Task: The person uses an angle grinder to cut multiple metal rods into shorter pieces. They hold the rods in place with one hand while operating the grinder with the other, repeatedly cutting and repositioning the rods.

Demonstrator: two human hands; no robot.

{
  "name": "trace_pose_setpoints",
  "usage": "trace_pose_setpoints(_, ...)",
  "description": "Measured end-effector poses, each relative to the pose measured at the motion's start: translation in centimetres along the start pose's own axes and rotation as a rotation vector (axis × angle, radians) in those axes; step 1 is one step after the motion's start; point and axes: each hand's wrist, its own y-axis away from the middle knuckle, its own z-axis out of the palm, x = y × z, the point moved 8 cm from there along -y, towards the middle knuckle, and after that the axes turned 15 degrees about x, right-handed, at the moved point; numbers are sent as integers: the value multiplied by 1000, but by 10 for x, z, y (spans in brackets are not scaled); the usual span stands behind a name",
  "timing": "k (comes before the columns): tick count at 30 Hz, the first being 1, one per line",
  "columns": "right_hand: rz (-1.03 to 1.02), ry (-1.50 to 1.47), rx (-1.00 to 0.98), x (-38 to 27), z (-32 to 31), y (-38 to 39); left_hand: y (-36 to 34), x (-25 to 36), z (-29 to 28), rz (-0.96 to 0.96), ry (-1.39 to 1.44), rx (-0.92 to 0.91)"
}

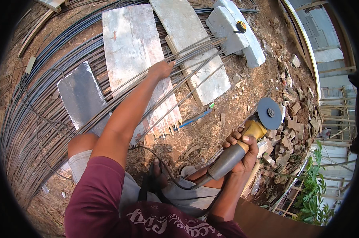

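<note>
My left hand [158,70] grips thin steel bars [199,51] that lie slanting across two pale weathered boards [130,41] and reach a white block [246,45], on which a small yellow-and-black tape measure [241,26] sits. My right hand [243,150] holds an angle grinder [227,162] by its grey-and-yellow body, with the dark cutting disc [269,113] raised at its upper end, right of the bars. The grinder's cord runs down and left past my sandalled foot. A dark grey slab [81,97] lies left of my left forearm.
Long bundles of rebar [32,127] spread over the dirt on the left. Broken bricks and rubble [290,139] are heaped on the right. Beyond them stand wooden poles [338,119], block walls [318,35] and a leafy plant [314,190]. A blue pipe [193,121] lies on the ground.
</note>
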Motion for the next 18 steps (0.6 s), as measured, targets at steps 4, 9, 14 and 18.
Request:
trace_pose_setpoints(4,-82,30,24,-12,-8,4,-20,7,13,27,6,-49)
trace_pose_setpoints(9,-90,38,32,-10,-2,0,-28,12,10,11,-12,20)
trace_pose_setpoints(14,-143,134,5,-12,10,-6,-28,28,6,22,49,-17)
trace_pose_setpoints(18,-144,186,14,-3,13,-17,-10,23,-7,81,35,68)
